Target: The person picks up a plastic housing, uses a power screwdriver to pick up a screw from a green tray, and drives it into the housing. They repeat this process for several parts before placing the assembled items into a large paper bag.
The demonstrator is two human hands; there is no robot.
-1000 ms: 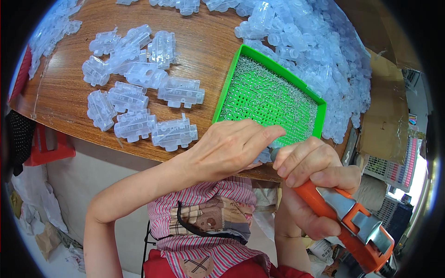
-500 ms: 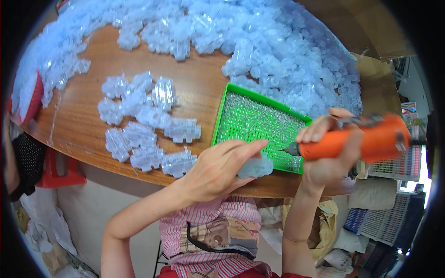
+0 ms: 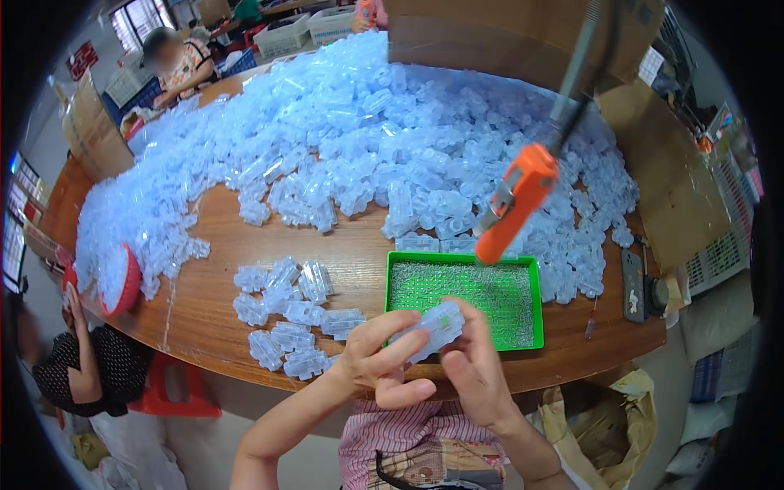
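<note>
My fingers (image 3: 384, 347) cover the near end of the clear plastic piece (image 3: 437, 325) — its underside is hidden. The green tray's (image 3: 535, 306) contents are too small to tell, and the cardboard box (image 3: 490, 33) runs off the top edge.

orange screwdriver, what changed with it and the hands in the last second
The right hand let go of the orange electric screwdriver, which now hangs above the green tray. Both hands, left hand included, now hold the clear plastic part. The small group of parts stayed on the table.
</note>
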